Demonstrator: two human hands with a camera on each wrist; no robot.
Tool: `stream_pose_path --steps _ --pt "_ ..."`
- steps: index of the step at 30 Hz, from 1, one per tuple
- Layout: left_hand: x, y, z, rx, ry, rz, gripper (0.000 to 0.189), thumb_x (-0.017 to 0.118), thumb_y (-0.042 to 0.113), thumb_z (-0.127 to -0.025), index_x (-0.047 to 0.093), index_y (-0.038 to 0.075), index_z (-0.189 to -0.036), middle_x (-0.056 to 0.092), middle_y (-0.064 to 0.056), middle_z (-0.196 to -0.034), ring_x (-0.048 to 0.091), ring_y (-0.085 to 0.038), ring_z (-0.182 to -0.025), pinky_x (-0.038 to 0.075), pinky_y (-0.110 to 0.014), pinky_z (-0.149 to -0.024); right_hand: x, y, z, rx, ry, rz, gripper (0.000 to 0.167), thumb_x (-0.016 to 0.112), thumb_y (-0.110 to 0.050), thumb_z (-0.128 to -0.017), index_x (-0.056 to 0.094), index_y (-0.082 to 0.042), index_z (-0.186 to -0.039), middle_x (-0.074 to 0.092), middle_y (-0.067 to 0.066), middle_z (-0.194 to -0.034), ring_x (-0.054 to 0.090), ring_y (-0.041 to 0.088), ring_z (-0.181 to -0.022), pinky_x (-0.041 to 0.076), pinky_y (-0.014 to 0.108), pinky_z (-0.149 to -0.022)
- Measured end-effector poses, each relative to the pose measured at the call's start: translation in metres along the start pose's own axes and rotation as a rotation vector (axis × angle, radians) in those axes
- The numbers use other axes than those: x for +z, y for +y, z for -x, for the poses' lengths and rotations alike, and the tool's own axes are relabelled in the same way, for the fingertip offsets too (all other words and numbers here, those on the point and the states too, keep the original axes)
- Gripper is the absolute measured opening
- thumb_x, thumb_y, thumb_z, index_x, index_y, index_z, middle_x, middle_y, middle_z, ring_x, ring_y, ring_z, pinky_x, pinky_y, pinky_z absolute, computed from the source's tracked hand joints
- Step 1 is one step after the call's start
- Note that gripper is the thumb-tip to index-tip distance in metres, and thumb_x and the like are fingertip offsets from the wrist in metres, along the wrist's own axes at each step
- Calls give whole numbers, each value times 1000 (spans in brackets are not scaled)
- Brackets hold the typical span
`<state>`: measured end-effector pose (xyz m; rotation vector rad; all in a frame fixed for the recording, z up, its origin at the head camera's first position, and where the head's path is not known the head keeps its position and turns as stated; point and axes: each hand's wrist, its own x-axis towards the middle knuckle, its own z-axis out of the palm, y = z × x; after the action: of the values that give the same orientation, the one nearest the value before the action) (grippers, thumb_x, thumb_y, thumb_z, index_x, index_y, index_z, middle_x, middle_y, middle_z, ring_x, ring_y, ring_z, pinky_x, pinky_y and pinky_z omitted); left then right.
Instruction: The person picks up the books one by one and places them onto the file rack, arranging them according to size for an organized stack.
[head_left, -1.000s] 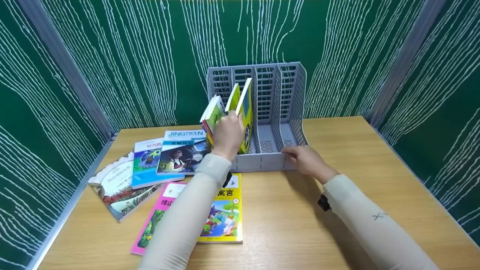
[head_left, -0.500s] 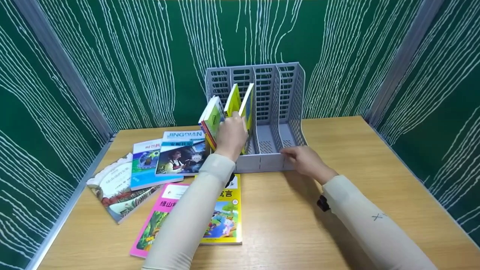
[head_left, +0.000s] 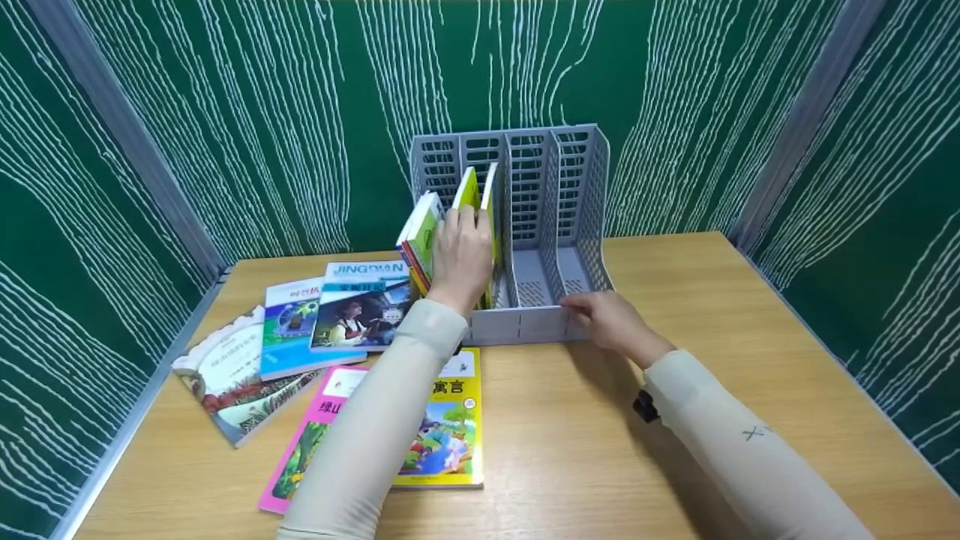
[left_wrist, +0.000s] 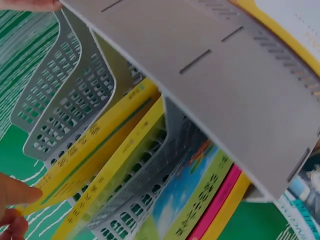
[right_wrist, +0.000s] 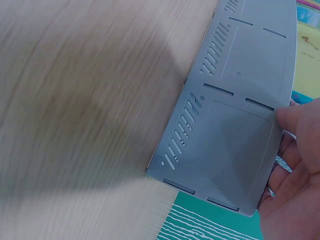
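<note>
On the left of the wooden worktop (head_left: 570,450) four books lie flat: a white picture book (head_left: 225,375) nearest the edge, a blue book (head_left: 289,322) partly over it, a book headed "JINGDIAN" (head_left: 364,300) beside that, and in front of them a pink book (head_left: 315,435) under my left sleeve, with a yellow storybook (head_left: 450,427) overlapping it.

My left hand (head_left: 461,255) reaches into the grey file rack (head_left: 555,195) that stands against the green wall. Its fingers (left_wrist: 15,192) are curled over the top edge of a yellow book (head_left: 491,202) standing upright in the second compartment from the left, gripping it. Another yellow-green book (head_left: 466,191) stands just beside it in the same compartment, and a green-covered book (head_left: 420,232) leans in the leftmost compartment with more spines under it.

The two compartments to the right hold nothing.

My right hand (head_left: 611,322) rests at the rack's low front wall near its right corner, fingers (right_wrist: 295,117) loosely bent and pressing the grey plastic, thumb on the rim; it steadies the rack without closing round anything.
</note>
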<state>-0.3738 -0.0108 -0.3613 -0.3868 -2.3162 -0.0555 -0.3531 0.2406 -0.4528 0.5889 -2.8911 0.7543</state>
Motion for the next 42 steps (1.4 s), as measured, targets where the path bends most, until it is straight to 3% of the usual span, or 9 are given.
stream_pose_path --steps 6,13,22,27,33,42 --pt "-7 -8 -8 -3 -62 -33 29 64 14 -107 75 5 -132 68 -14 -125 63 -29 -111 56 -38 -89 0 0 -4 27 -17 -11 32 61 -3 -107 72 2 -137 73 23 -139 68 45 -131 52 60 -115" --pt "-10 -20 -9 -18 -152 -43 38 75 22 -100 72 0 -131 64 -14 -126 61 -30 -116 57 -43 -96 1 2 -3 -20 16 21 29 63 0 -105 75 4 -131 75 24 -133 71 45 -126 55 61 -111" --pt "-22 -32 -6 -46 -265 47 46 69 25 -106 63 6 -147 63 -15 -138 58 -31 -128 54 -44 -109 2 3 -3 -10 4 0 30 63 -2 -106 73 3 -134 74 24 -135 70 47 -128 53 61 -114" --pt "-30 -43 0 -62 -267 125 48 64 25 -108 57 8 -153 62 -17 -148 60 -33 -131 55 -46 -109 1 3 -2 7 -1 -8 31 61 -3 -108 73 3 -135 73 24 -137 69 46 -129 53 61 -115" --pt "-43 -60 11 -78 -257 203 51 69 26 -106 57 3 -150 65 -18 -136 64 -33 -119 58 -46 -100 1 2 -3 40 -19 -18 31 59 -4 -109 72 1 -137 72 24 -140 68 45 -132 52 61 -115" --pt "-57 -93 38 -243 -385 316 53 75 26 -103 58 0 -147 64 -18 -132 66 -34 -123 61 -50 -106 2 0 -1 6 15 17 30 61 -2 -107 75 2 -133 75 24 -133 72 44 -123 57 61 -108"
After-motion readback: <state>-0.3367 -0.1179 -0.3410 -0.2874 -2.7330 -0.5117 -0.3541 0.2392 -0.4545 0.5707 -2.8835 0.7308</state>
